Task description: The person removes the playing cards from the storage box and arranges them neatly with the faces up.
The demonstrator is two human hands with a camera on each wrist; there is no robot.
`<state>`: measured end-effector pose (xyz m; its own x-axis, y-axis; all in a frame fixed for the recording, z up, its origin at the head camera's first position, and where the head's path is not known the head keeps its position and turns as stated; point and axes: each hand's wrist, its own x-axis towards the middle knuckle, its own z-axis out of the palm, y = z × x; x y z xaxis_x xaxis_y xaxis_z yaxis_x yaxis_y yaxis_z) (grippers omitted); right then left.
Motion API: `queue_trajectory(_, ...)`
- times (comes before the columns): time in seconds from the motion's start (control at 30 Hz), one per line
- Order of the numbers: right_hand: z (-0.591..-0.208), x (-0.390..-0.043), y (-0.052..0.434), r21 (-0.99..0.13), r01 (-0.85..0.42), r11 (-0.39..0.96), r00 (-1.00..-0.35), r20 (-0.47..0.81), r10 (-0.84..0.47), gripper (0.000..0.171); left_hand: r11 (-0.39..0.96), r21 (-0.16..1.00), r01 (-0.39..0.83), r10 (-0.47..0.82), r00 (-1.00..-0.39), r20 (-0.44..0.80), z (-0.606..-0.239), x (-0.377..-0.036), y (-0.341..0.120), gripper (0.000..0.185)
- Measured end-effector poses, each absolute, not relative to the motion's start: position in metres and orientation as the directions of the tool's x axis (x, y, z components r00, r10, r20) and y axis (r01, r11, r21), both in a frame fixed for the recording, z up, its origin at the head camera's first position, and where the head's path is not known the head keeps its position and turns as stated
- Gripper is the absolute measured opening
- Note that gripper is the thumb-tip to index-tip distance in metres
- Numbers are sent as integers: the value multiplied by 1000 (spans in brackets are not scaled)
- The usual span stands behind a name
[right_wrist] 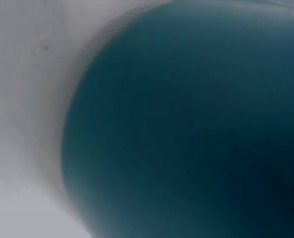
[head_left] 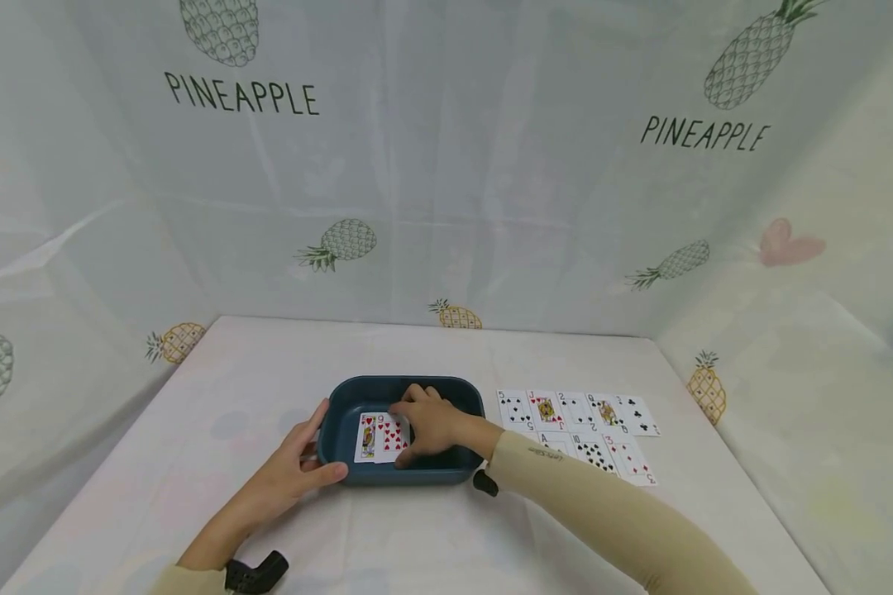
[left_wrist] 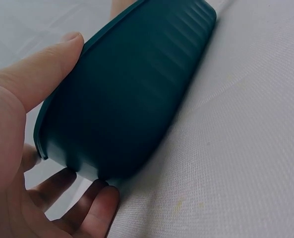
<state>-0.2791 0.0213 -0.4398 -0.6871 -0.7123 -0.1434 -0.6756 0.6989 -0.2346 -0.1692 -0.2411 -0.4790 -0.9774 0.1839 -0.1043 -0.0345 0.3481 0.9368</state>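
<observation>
A dark blue, rounded tray (head_left: 409, 477) stands on the table. My left hand (head_left: 298, 463) grips its left end, thumb at the near rim and fingers against the end wall; the left wrist view shows the tray's outer side (left_wrist: 117, 94) between them. Inside the tray lie a red face card (head_left: 365, 438) and a nine of hearts (head_left: 390, 438), side by side and face up. My right hand (head_left: 433, 426) reaches in from the right, its thumb and index finger holding the nine by its near and far edges. Only blurred blue tray (right_wrist: 176, 129) fills the right wrist view.
Right of the tray, two overlapping rows of face-up cards (head_left: 546, 409) lie on the white-covered table (head_left: 283, 355), partly behind my right forearm. A pineapple-print sheet (head_left: 491, 165) hangs at the back and sides.
</observation>
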Motion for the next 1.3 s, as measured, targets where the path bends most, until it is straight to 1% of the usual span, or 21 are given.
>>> queue_trajectory(0.2, -440, -278, 25, -269, -677, 685, -681, -124, -722, 82, 352, 935, -35, 186, -977, -107, -478, -169, -240, 105)
queue_trajectory(0.47, -432, -280, 36, -353, -670, 653, -659, -123, -742, 81, 344, 938, -45, 181, -977, -113, -478, -168, -241, 106)
queue_trajectory(0.63, -424, -283, 51, -382, -686, 620, -639, -92, -764, 81, 350, 936, -45, 166, -980, -109, -478, -168, -241, 107)
queue_trajectory(0.77, -410, -283, 67, -407, -692, 597, -630, -64, -774, 83, 356, 933, -39, 164, -981, -103, -478, -168, -241, 107)
queue_trajectory(0.9, -390, -278, 92, -440, -674, 594, -646, -39, -762, 86, 363, 931, -41, 163, -981, -107, -478, -169, -240, 107)
queue_trajectory(1.03, -373, -273, 126, -447, -665, 598, -667, -5, -745, 87, 357, 933, -42, 171, -979, -110, -477, -169, -240, 108)
queue_trajectory(1.13, -365, -273, 156, -436, -671, 600, -677, 30, -735, 87, 351, 935, -39, 174, -979, -106, -476, -168, -240, 108)
queue_trajectory(1.3, -361, -276, 211, -426, -646, 634, -719, 60, -692, 86, 358, 933, -51, 160, -980, -115, -477, -168, -240, 107)
